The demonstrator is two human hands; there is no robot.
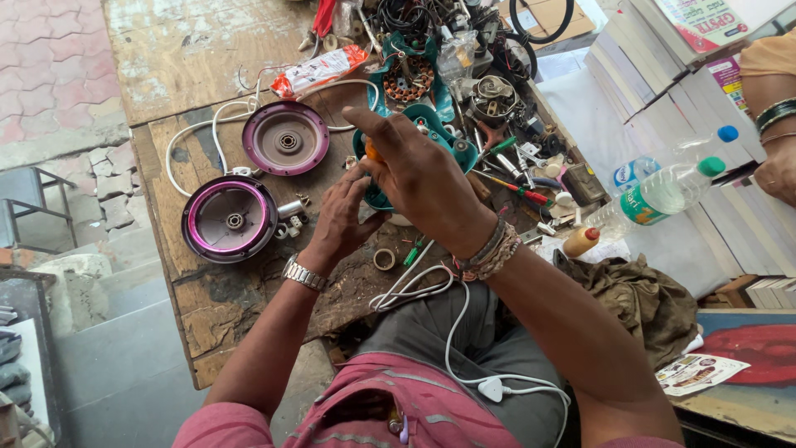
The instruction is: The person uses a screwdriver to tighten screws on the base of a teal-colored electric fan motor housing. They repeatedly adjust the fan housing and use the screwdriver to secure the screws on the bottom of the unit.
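A teal appliance housing (439, 133) stands on the worn wooden workbench (207, 299), mostly hidden behind my hands. My right hand (419, 178) is closed over its near side, gripping a tool with an orange handle (373, 152) that pokes out by the thumb. My left hand (340, 220), with a metal watch on the wrist, steadies the housing from below left. A white power cord (452, 332) runs from the housing down across my lap to a plug.
Two round purple covers (230, 217) (286, 138) and small metal parts lie left. A second teal housing with copper windings (406, 76), tools, screwdrivers and wires crowd the back. Plastic bottles (655, 199), stacked books and another person's arm (767, 116) are right. A rag (638, 299) lies nearby.
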